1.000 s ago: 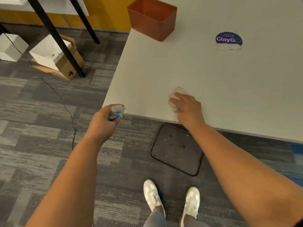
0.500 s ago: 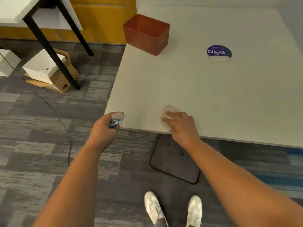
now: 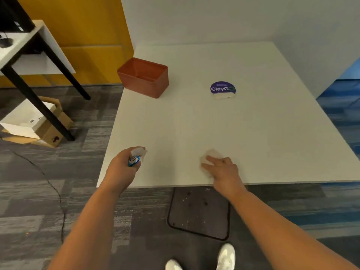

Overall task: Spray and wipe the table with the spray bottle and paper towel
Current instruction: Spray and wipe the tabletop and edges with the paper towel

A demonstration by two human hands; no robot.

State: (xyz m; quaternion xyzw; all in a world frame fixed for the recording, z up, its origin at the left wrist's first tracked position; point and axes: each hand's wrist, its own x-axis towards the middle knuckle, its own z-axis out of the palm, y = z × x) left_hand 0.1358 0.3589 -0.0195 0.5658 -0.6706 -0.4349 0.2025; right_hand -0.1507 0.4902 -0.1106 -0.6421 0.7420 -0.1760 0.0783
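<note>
My left hand (image 3: 121, 170) grips a small spray bottle (image 3: 136, 155) with a white nozzle and a blue collar, held over the near left part of the white table (image 3: 194, 123). The bottle's body is hidden inside my fist. My right hand (image 3: 224, 169) presses a crumpled white paper towel (image 3: 211, 155) flat onto the table near its front edge, fingers stretched out over it.
A red-brown open bin (image 3: 144, 76) stands at the table's far left. A purple ClayGo sticker (image 3: 222, 88) lies further right. Left of the table are a black-legged desk (image 3: 29, 55) and cardboard boxes (image 3: 39, 123) on the carpet. A dark floor hatch (image 3: 198, 211) lies below.
The view has tilted up and shows more of the table. My left hand has moved from beside the table's edge to over its surface. My right hand has slid the towel rightwards.
</note>
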